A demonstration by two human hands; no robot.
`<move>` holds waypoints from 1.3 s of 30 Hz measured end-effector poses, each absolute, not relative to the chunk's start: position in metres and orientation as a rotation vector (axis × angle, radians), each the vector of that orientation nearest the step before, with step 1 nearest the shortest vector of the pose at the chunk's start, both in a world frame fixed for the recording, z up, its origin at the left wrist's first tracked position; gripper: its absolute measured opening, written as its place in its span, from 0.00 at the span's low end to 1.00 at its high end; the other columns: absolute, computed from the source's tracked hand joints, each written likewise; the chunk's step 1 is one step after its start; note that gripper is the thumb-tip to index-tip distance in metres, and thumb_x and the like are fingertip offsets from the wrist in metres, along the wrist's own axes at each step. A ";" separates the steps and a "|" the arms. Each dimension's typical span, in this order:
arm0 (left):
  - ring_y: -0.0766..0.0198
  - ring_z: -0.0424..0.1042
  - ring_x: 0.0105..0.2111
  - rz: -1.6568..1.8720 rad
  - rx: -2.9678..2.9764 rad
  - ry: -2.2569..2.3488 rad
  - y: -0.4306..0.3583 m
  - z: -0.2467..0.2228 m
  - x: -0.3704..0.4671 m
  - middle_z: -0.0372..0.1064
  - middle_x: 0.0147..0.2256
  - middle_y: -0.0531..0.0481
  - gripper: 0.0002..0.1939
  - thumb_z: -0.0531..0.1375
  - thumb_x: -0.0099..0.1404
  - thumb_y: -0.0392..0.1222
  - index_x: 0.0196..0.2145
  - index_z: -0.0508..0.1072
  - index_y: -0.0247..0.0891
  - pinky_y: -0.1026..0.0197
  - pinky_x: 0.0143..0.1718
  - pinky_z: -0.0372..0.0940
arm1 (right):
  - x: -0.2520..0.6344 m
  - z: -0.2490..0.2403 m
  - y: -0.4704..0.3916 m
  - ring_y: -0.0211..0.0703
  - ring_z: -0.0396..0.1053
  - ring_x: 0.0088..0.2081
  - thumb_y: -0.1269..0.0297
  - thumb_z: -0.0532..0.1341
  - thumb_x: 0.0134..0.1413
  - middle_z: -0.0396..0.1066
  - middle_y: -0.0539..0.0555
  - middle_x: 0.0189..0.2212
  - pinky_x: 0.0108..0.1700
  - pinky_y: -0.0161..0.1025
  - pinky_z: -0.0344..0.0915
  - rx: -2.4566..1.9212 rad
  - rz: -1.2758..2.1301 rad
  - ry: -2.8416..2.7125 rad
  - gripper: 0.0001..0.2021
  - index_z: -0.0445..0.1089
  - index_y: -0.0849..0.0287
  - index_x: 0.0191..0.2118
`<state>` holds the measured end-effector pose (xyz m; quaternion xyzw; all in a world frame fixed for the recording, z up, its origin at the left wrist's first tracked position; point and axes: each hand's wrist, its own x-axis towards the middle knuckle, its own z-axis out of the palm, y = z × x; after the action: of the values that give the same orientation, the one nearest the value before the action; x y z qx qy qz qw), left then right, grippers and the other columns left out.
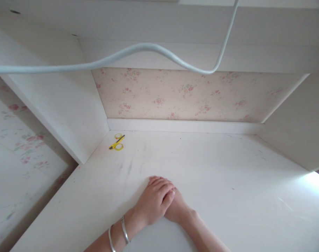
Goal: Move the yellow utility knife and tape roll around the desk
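My left hand [154, 198] lies over my right hand [178, 207] on the white tabletop [214, 168], near the bottom middle of the head view. Its fingers wrap across the back of the right hand, and the thumb rests along the near side. Two silver bangles [125, 229] circle the left wrist. Most of the right hand is covered, though some fingertips show past the left hand. How its fingers are bent is hidden. A yellow utility knife [117, 141] lies farther back on the left, apart from both hands, between two thin yellow rings [119, 147].
A white cable [149, 47] crosses the upper view in front of a white shelf [154, 21]. White side panels [54, 94] [301, 119] flank the tabletop. Floral wallpaper [185, 94] covers the back wall, above a white strip [185, 125]. Dark smudges [130, 167] mark the surface.
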<state>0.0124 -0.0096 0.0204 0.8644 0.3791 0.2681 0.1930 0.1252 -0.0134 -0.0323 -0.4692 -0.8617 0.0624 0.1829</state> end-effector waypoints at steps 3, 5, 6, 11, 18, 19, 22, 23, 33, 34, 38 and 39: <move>0.63 0.66 0.49 0.760 2.421 1.057 -0.010 0.021 0.013 0.71 0.46 0.51 0.14 0.47 0.69 0.40 0.46 0.69 0.42 0.52 0.57 0.54 | 0.125 -0.030 -0.014 0.54 0.59 0.56 0.70 0.51 0.57 0.60 0.60 0.58 0.58 0.47 0.56 -1.309 0.178 -2.454 0.26 0.53 0.62 0.62; 0.62 0.65 0.49 0.761 2.416 1.053 -0.010 0.020 0.013 0.70 0.46 0.50 0.14 0.47 0.69 0.40 0.46 0.69 0.41 0.52 0.57 0.53 | 0.126 -0.028 -0.014 0.54 0.59 0.57 0.70 0.51 0.57 0.59 0.60 0.58 0.58 0.47 0.56 -1.305 0.184 -2.465 0.26 0.53 0.63 0.62; 0.62 0.65 0.49 0.762 2.416 1.051 -0.010 0.020 0.013 0.70 0.46 0.50 0.14 0.47 0.69 0.40 0.46 0.69 0.41 0.51 0.58 0.53 | 0.126 -0.027 -0.014 0.54 0.59 0.57 0.70 0.51 0.57 0.59 0.61 0.58 0.58 0.47 0.56 -1.305 0.182 -2.467 0.26 0.53 0.63 0.62; 0.62 0.65 0.49 0.753 2.422 1.060 -0.009 0.020 0.012 0.70 0.46 0.51 0.14 0.47 0.69 0.39 0.46 0.69 0.42 0.52 0.58 0.53 | 0.126 -0.029 -0.014 0.55 0.60 0.56 0.71 0.52 0.57 0.60 0.62 0.57 0.57 0.49 0.57 -1.298 0.150 -2.468 0.27 0.53 0.62 0.62; 0.62 0.65 0.49 0.742 2.422 1.059 -0.010 0.020 0.013 0.70 0.47 0.50 0.14 0.47 0.69 0.39 0.47 0.69 0.42 0.51 0.58 0.52 | 0.125 -0.029 -0.014 0.57 0.61 0.55 0.71 0.52 0.55 0.61 0.62 0.57 0.57 0.49 0.58 -1.336 0.196 -2.453 0.26 0.55 0.64 0.61; 0.62 0.65 0.50 0.740 2.422 1.057 -0.010 0.020 0.013 0.70 0.47 0.51 0.14 0.47 0.69 0.39 0.47 0.69 0.42 0.51 0.58 0.53 | 0.125 -0.027 -0.014 0.56 0.60 0.55 0.71 0.52 0.55 0.61 0.62 0.57 0.57 0.49 0.57 -1.316 0.195 -2.454 0.26 0.55 0.64 0.61; 0.62 0.65 0.49 0.745 2.431 1.055 -0.010 0.020 0.013 0.70 0.46 0.50 0.14 0.47 0.69 0.39 0.46 0.69 0.42 0.51 0.58 0.53 | 0.126 -0.021 -0.013 0.54 0.60 0.56 0.72 0.51 0.56 0.61 0.61 0.57 0.58 0.47 0.56 -1.287 0.211 -2.460 0.25 0.56 0.65 0.61; 0.62 0.66 0.49 0.749 2.436 1.056 -0.010 0.021 0.013 0.70 0.46 0.50 0.14 0.47 0.69 0.39 0.46 0.69 0.42 0.51 0.58 0.53 | 0.126 -0.018 -0.013 0.54 0.60 0.55 0.72 0.51 0.56 0.62 0.62 0.56 0.58 0.45 0.57 -1.290 0.229 -2.461 0.25 0.56 0.66 0.60; 0.62 0.66 0.49 0.756 2.444 1.060 -0.010 0.022 0.013 0.71 0.46 0.50 0.15 0.46 0.69 0.39 0.46 0.70 0.42 0.51 0.58 0.54 | 0.125 -0.023 -0.014 0.51 0.61 0.55 0.70 0.50 0.58 0.63 0.59 0.55 0.58 0.43 0.56 -1.282 0.194 -2.416 0.24 0.56 0.62 0.61; 0.62 0.66 0.49 0.759 2.442 1.057 -0.010 0.022 0.012 0.71 0.46 0.50 0.15 0.46 0.69 0.40 0.46 0.70 0.42 0.51 0.58 0.54 | 0.125 -0.024 -0.014 0.51 0.61 0.55 0.70 0.50 0.57 0.64 0.59 0.55 0.58 0.42 0.56 -1.286 0.188 -2.411 0.24 0.56 0.62 0.61; 0.62 0.65 0.49 0.751 2.424 1.057 -0.010 0.021 0.012 0.70 0.46 0.50 0.14 0.46 0.69 0.40 0.46 0.69 0.42 0.51 0.58 0.53 | 0.125 -0.022 -0.014 0.52 0.62 0.54 0.71 0.51 0.56 0.63 0.58 0.55 0.58 0.43 0.56 -1.291 0.165 -2.417 0.25 0.56 0.61 0.61; 0.63 0.65 0.49 0.746 2.423 1.060 -0.010 0.021 0.012 0.70 0.47 0.51 0.14 0.47 0.69 0.40 0.46 0.69 0.42 0.51 0.58 0.53 | 0.125 -0.021 -0.014 0.52 0.61 0.55 0.71 0.51 0.56 0.63 0.58 0.56 0.58 0.44 0.56 -1.292 0.164 -2.426 0.26 0.55 0.60 0.61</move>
<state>0.0123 -0.0102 0.0208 0.8646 0.3784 0.2664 0.1957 0.1249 -0.0143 -0.0206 -0.4606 -0.8644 0.0584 0.1928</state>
